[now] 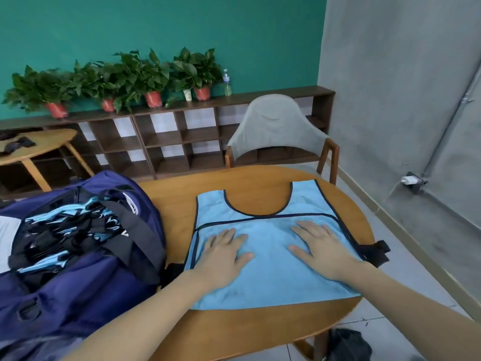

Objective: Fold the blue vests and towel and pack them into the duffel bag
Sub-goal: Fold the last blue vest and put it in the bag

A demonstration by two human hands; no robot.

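A light blue fabric vest with dark piping [270,259] lies spread flat on the round wooden table [234,332], neckline away from the person. The left hand [223,254] and the right hand [322,248] both press flat on it, fingers straight, grasping nothing. Just left stands the open navy duffel bag [86,277], holding bundled blue vests with black straps [65,238].

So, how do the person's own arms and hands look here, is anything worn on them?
Both forearms are bare as far as the picture shows: no sleeve reaches into view. The left hand and the right hand wear no gloves, and I see no ring, watch or bracelet on the fingers or wrists. The nails look short and unpainted. No markings are visible.
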